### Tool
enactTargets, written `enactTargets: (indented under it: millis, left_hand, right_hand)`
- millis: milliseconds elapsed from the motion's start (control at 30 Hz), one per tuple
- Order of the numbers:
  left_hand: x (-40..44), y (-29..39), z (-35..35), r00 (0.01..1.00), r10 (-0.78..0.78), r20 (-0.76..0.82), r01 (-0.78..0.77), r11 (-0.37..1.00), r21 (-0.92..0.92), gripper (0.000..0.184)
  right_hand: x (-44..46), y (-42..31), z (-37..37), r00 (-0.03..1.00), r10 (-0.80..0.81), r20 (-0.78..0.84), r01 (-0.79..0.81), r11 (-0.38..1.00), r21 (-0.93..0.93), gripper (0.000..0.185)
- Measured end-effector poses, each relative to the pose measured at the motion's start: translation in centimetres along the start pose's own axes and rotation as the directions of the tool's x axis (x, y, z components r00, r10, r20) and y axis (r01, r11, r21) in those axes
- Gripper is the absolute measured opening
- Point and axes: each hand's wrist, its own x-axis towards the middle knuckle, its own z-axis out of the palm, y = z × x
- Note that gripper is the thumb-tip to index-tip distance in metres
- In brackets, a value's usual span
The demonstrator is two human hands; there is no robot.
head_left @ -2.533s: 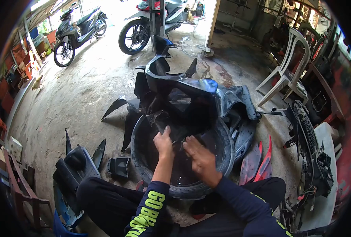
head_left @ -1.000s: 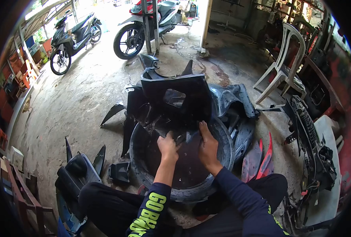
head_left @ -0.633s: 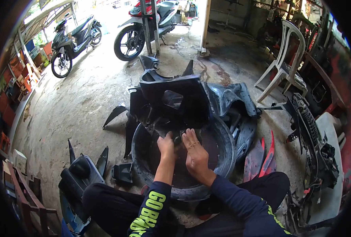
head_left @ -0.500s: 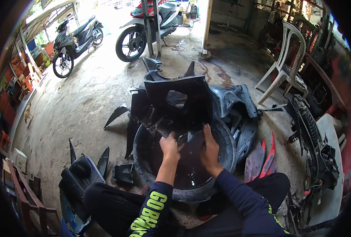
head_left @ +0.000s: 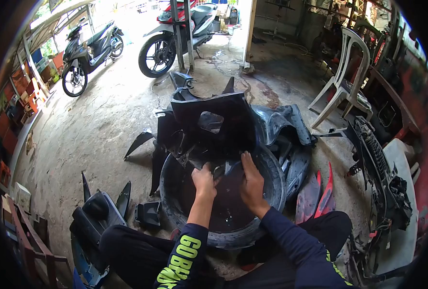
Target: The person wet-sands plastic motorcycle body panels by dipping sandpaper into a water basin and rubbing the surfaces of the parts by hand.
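Observation:
A large black motorcycle body panel (head_left: pixel 223 113) with a squarish opening stands tilted over a round, tyre-like tub (head_left: pixel 272 192). Dark liquid (head_left: pixel 228 204) lies in the tub. My left hand (head_left: pixel 204 182) is closed at the panel's lower edge, its fingers curled and partly hidden. On the right side, my right hand (head_left: pixel 252 187) lies against the panel's lower part, with fingers stretched out and pointing away from me. Both hands are above the liquid, inside the tub's rim.
Grey-black body panels (head_left: pixel 283 125) lie right of the tub, red pieces (head_left: pixel 324 192) nearer me. Dark parts (head_left: pixel 98 216) sit at left. A plastic chair (head_left: pixel 344 77) stands at right, beyond a motorcycle frame part (head_left: pixel 385 178). Two scooters, one red (head_left: pixel 175 38), stand behind.
The panel has tilted slightly, showing more of its top edge. Both hands stay at its lower part with little movement. The whole view has shifted a little.

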Motion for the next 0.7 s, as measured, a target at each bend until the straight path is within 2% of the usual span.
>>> enactTargets:
  millis: [33,67,100,167,200,233,267,300,333,367,400,433,467,500,567,600,633,700]
  left_hand:
    - [0.2,0.0,0.2,0.999,0.017,0.039,-0.017,1.0,0.004,0.017]
    - [0.4,-0.1,0.4,0.999,0.01,-0.039,-0.01,1.0,0.001,0.017]
    - [0.0,-0.1,0.2,0.999,0.001,-0.043,-0.001,1.0,0.006,0.017]
    - [-0.3,0.7,0.3,0.999,-0.029,-0.037,0.029,1.0,-0.008,0.016]
    - [0.4,-0.1,0.1,0.997,-0.035,-0.069,0.035,0.999,-0.002,0.017]
    - [1.4,-1.2,-0.2,0.997,-0.033,-0.066,0.033,0.999,-0.004,0.017]
    - [2.1,-2.3,-0.9,1.0,0.028,-0.009,-0.028,1.0,0.002,0.018]
    - [2.7,-2.7,-0.8,0.994,0.094,0.05,-0.094,0.996,-0.004,0.019]
    - [0.4,-0.6,0.0,0.999,0.023,0.033,-0.023,1.0,-0.002,0.016]
    - [0.5,-0.9,-0.1,0.999,0.016,0.03,-0.016,1.0,0.002,0.016]
    - [0.9,-1.1,-0.2,1.0,0.011,-0.004,-0.011,1.0,-0.013,0.014]
    - [0.5,-0.5,0.1,0.999,0.006,-0.039,-0.007,1.0,-0.027,0.013]
    - [-0.2,-0.4,0.4,0.997,-0.016,-0.072,0.014,1.0,-0.019,0.012]
    - [0.1,-0.7,0.1,0.997,-0.017,-0.073,0.016,1.0,-0.018,0.012]
    - [1.8,-2.6,-1.1,0.993,0.104,0.056,-0.106,0.994,0.029,0.016]
    - [3.3,-3.8,-2.0,0.995,0.097,0.006,-0.097,0.99,0.105,0.014]
    - [3.2,-3.8,-1.9,0.995,0.096,0.005,-0.096,0.99,0.102,0.014]
    - [2.4,-3.4,-1.8,0.995,0.094,-0.04,-0.093,0.995,0.035,0.013]
  right_hand:
    - [0.1,-1.0,0.0,1.0,-0.003,-0.005,0.003,1.0,-0.003,0.051]
    - [-0.3,-2.6,0.0,0.986,-0.155,0.055,0.156,0.988,-0.008,0.052]
    - [-0.9,-3.7,-0.1,0.95,-0.29,0.118,0.292,0.956,-0.001,0.053]
    - [-0.7,-1.9,0.4,0.945,-0.301,0.128,0.3,0.953,0.028,0.054]
    - [-0.6,-0.1,0.5,0.993,-0.105,0.058,0.102,0.994,0.048,0.054]
    - [-0.1,0.5,0.4,0.995,0.096,-0.011,-0.095,0.992,0.079,0.056]
    - [-0.7,0.3,0.5,0.995,0.098,-0.011,-0.097,0.995,0.023,0.053]
    - [-1.1,-0.7,0.5,0.999,-0.048,0.006,0.048,0.999,0.016,0.051]
    - [-1.0,-2.4,0.3,0.99,-0.135,0.051,0.134,0.991,0.021,0.05]
    - [-1.1,-3.6,0.1,0.971,-0.217,0.096,0.215,0.976,0.034,0.05]
    - [-1.0,-2.4,0.4,0.971,-0.22,0.098,0.217,0.975,0.037,0.05]
    - [-0.7,-0.6,0.8,0.999,-0.038,0.001,0.038,0.999,0.036,0.051]
    - [-0.7,1.1,1.2,0.985,0.143,-0.097,-0.138,0.989,0.05,0.051]
    - [-0.9,0.8,1.1,0.985,0.144,-0.096,-0.14,0.989,0.05,0.051]
    - [-0.8,-0.5,0.1,0.999,-0.015,0.048,0.014,1.0,0.016,0.047]
    - [-0.2,-2.1,-0.6,0.986,-0.123,0.109,0.113,0.989,0.1,0.042]
    - [0.3,-1.3,-0.8,0.986,-0.125,0.111,0.114,0.988,0.1,0.042]
    - [0.5,1.6,-1.2,0.972,0.099,0.212,-0.12,0.989,0.087,0.041]
